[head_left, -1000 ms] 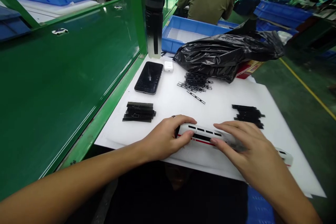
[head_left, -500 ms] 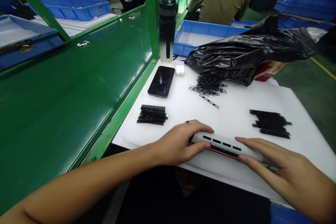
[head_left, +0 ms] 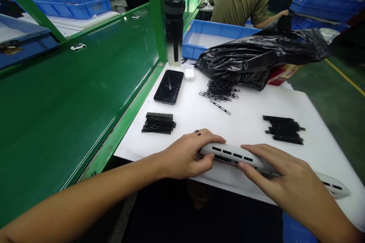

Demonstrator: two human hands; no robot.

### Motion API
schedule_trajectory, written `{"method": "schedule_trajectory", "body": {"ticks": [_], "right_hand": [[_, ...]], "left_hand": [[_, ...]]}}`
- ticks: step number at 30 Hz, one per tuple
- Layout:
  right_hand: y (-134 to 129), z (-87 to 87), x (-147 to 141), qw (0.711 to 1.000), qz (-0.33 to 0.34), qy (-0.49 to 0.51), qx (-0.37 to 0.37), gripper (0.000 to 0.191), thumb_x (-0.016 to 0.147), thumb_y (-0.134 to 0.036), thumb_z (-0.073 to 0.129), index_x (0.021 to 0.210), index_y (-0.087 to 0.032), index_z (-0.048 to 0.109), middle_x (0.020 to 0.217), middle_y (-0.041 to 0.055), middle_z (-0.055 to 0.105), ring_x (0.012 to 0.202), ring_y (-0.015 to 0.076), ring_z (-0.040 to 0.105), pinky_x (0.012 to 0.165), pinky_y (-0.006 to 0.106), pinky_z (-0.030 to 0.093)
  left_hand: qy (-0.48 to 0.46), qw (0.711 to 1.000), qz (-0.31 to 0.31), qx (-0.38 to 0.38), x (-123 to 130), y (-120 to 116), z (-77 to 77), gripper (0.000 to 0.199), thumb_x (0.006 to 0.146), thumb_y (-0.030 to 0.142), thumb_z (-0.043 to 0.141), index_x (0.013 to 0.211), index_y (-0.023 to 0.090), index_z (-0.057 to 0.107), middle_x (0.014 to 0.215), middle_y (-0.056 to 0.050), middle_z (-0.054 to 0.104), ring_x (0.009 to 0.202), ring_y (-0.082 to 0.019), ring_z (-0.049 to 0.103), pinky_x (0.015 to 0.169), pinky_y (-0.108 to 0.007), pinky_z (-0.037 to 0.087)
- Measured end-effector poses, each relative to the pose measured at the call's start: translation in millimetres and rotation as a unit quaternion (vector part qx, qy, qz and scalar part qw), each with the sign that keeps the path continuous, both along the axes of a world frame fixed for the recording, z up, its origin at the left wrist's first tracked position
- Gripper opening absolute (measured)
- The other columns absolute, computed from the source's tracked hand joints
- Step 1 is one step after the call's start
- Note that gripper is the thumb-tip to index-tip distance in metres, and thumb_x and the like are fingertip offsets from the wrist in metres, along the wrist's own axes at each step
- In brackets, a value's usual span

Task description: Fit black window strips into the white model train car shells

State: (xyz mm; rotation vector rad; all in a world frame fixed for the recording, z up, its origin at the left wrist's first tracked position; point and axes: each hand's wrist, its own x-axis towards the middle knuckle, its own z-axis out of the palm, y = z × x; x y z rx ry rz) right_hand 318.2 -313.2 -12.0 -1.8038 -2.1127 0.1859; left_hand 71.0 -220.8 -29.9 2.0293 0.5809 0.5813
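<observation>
A white toy train car (head_left: 233, 153) with a row of dark windows and a thin red stripe is held near the table's front edge. My left hand (head_left: 196, 153), with a ring on one finger, grips its left end between thumb and fingers. My right hand (head_left: 275, 165) is closed round its right part, thumb on the near side and fingers on top. A dark gap shows along the car's near side. Behind my right wrist lies another white train piece (head_left: 333, 185) with a rounded nose and dark windows, partly hidden by the arm.
Black strips lie in a left pile (head_left: 158, 123) and a right pile (head_left: 284, 130). Thin black frames (head_left: 220, 91) are heaped further back. A phone (head_left: 169, 86), white earphone case (head_left: 189, 74), bottle (head_left: 174, 28), black plastic bag (head_left: 242, 60) and blue tray (head_left: 189, 51) stand behind. A person (head_left: 238, 0) sits beyond.
My right hand has slid left along the train car, closer to my left hand. The view has shifted slightly, and the second train piece now shows at the right.
</observation>
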Motion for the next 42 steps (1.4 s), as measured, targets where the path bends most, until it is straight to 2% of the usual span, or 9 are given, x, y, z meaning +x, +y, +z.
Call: {"method": "schedule_trajectory", "body": {"ticks": [4,7,11,13,16,21,26,35,42], "right_hand": [[-1,-5.9,-5,0.999,0.038,-0.028,0.026,0.033,0.090,-0.049,0.060,0.111,-0.024,0.062,0.105,0.0065,0.071,0.087,0.0261,0.069,0.072,0.038,0.054],[-4,-6.3,-2,0.997,0.060,-0.028,0.046,0.034,0.091,-0.045,0.061,0.117,-0.024,0.060,0.107,0.0064,0.071,0.092,0.0259,0.068,0.077,0.039,0.053],[-4,2.4,5,0.998,0.066,-0.010,-0.014,0.042,0.089,-0.046,0.063,0.127,-0.030,0.057,0.117,0.0034,0.069,0.101,0.0245,0.067,0.085,0.037,0.054],[-2,6.4,5,0.996,0.076,-0.006,-0.046,0.038,0.090,-0.045,0.062,0.125,-0.031,0.058,0.116,0.0020,0.069,0.100,0.0233,0.067,0.084,0.036,0.054],[-1,7.1,3,0.995,0.090,-0.006,-0.047,0.031,0.090,-0.043,0.061,0.118,-0.028,0.060,0.111,0.0029,0.069,0.098,0.0231,0.065,0.083,0.037,0.053],[-7,0.9,-4,0.997,0.072,-0.023,-0.021,0.032,0.090,-0.040,0.062,0.119,-0.027,0.057,0.112,0.0041,0.067,0.101,0.0241,0.062,0.086,0.041,0.050],[-8,0.8,-9,0.998,0.066,-0.022,0.002,0.034,0.088,-0.031,0.063,0.121,-0.025,0.058,0.113,0.0039,0.068,0.101,0.0230,0.062,0.088,0.041,0.049],[-3,3.2,-12,0.998,0.060,-0.013,-0.022,0.033,0.085,-0.030,0.064,0.117,-0.022,0.063,0.108,0.0039,0.071,0.100,0.0234,0.062,0.092,0.042,0.047],[-3,3.2,-10,0.997,0.067,-0.009,-0.032,0.031,0.085,-0.029,0.065,0.115,-0.023,0.063,0.107,0.0036,0.070,0.096,0.0228,0.063,0.089,0.041,0.048]], "left_hand": [[-0.018,0.999,0.033,0.010,3,-4,-2.5,0.041,0.083,0.023,0.068,0.123,0.017,0.063,0.113,-0.006,0.067,0.102,-0.019,0.063,0.091,-0.026,0.049],[-0.011,0.999,0.048,0.013,4,-6,-4.0,0.037,0.085,0.026,0.068,0.122,0.019,0.064,0.113,-0.004,0.068,0.101,-0.017,0.064,0.090,-0.025,0.050],[-0.004,0.999,0.037,0.025,4,-8,-4.6,0.037,0.085,0.027,0.069,0.121,0.018,0.065,0.110,-0.004,0.070,0.097,-0.016,0.065,0.086,-0.023,0.050],[-0.006,0.998,0.041,0.039,4,-8,-6.2,0.037,0.083,0.025,0.070,0.119,0.017,0.065,0.108,-0.003,0.070,0.095,-0.015,0.065,0.085,-0.023,0.050],[-0.014,0.996,0.054,0.064,4,-9,-10.6,0.042,0.080,0.027,0.073,0.120,0.016,0.065,0.107,-0.004,0.070,0.093,-0.016,0.066,0.085,-0.025,0.051],[0.001,0.996,0.047,0.082,4,-10,-14.1,0.040,0.083,0.032,0.072,0.119,0.014,0.065,0.109,-0.007,0.068,0.094,-0.017,0.066,0.087,-0.027,0.052],[0.003,0.997,0.032,0.077,4,-9,-12.3,0.037,0.087,0.032,0.069,0.119,0.016,0.065,0.102,-0.005,0.066,0.087,-0.016,0.064,0.079,-0.026,0.052],[0.034,0.998,0.015,0.043,5,-6,-6.5,0.044,0.077,0.018,0.069,0.121,0.019,0.062,0.111,-0.003,0.064,0.099,-0.018,0.062,0.090,-0.028,0.049],[0.032,0.999,-0.001,0.034,5,-4,-8.8,0.039,0.081,0.018,0.066,0.120,0.020,0.062,0.104,-0.003,0.062,0.095,-0.017,0.061,0.086,-0.027,0.049]]}}
